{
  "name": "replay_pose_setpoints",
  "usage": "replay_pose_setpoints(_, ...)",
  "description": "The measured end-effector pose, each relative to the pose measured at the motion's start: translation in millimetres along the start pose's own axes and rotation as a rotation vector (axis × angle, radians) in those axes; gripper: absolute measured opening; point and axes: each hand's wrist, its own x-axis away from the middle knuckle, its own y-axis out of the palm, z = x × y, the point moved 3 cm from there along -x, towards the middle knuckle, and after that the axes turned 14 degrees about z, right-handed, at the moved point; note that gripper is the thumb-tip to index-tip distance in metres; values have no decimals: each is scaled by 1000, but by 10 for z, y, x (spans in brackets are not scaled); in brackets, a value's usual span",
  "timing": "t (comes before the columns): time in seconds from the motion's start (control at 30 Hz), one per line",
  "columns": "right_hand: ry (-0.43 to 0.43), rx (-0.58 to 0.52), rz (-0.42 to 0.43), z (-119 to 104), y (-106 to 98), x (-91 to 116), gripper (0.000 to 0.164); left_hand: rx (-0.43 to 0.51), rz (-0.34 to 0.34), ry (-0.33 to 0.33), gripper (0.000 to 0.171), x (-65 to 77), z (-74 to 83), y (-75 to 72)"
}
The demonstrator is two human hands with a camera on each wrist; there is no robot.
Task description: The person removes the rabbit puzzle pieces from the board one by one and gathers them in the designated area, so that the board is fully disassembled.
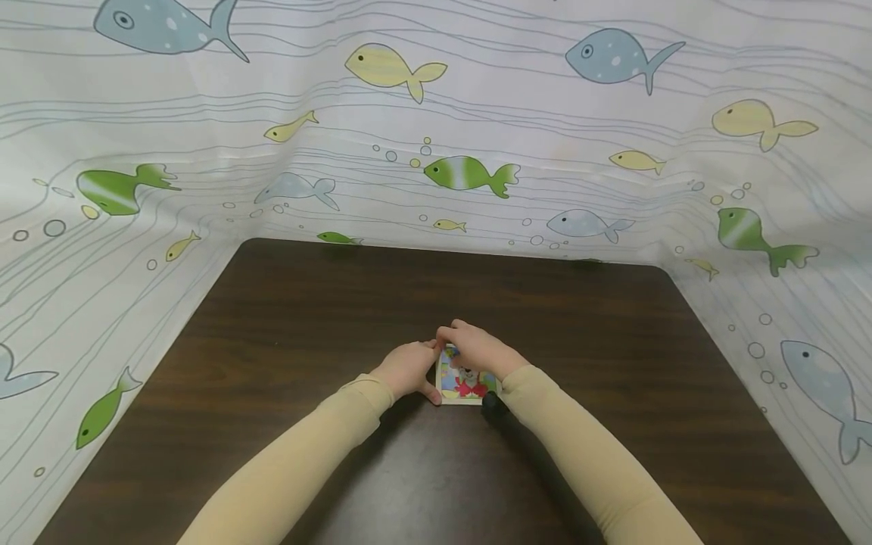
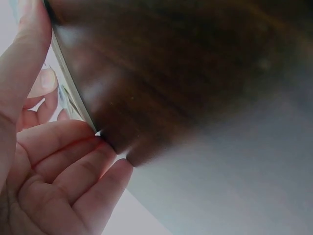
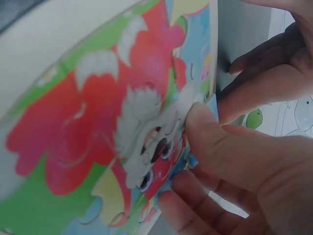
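Note:
A small square jigsaw puzzle point(image 1: 470, 386) with a pale wooden border lies on the dark table, showing a white-furred cartoon animal in red clothes. My left hand point(image 1: 406, 369) holds its left side, thumb at the near corner and fingers at the far one. In the left wrist view those fingertips meet the tabletop beside the frame's edge point(image 2: 73, 88). Over the puzzle's far part, my right hand point(image 1: 482, 353) pinches a puzzle piece point(image 3: 185, 105) bearing part of the animal's head, the thumb on its picture side. The other fingers reach around the far edge, and the piece's outline is partly hidden.
The brown wood-grain table point(image 1: 327, 303) stretches around the puzzle on every side. A white fish-print sheet point(image 1: 518, 121) hangs behind it and along both sides. A black device point(image 1: 490, 406) sits at the right wrist, close to the puzzle's near right corner.

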Motion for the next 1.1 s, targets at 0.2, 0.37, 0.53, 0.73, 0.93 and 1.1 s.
replay_pose_setpoints(0.2,-6,-6,30,24,3,7,34,-11,8,7,95,0,2,-8)
replay_pose_setpoints(0.37,18,-57,58,64,8,3,34,-35,-13,-5,96,-5,15,-16)
replay_pose_setpoints(0.53,12,-115,85,115,18,7,25,-71,-40,-5,95,-23,43,-33)
replay_pose_setpoints(0.73,36,-206,139,214,69,-33,15,-114,-47,-4,95,-35,54,-23)
replay_pose_setpoints(0.93,72,-257,165,265,80,-29,13,-120,-59,-11,94,-28,67,-21)
replay_pose_setpoints(1.1,87,-323,175,284,66,-20,14,-113,-62,-25,93,-25,68,-24)
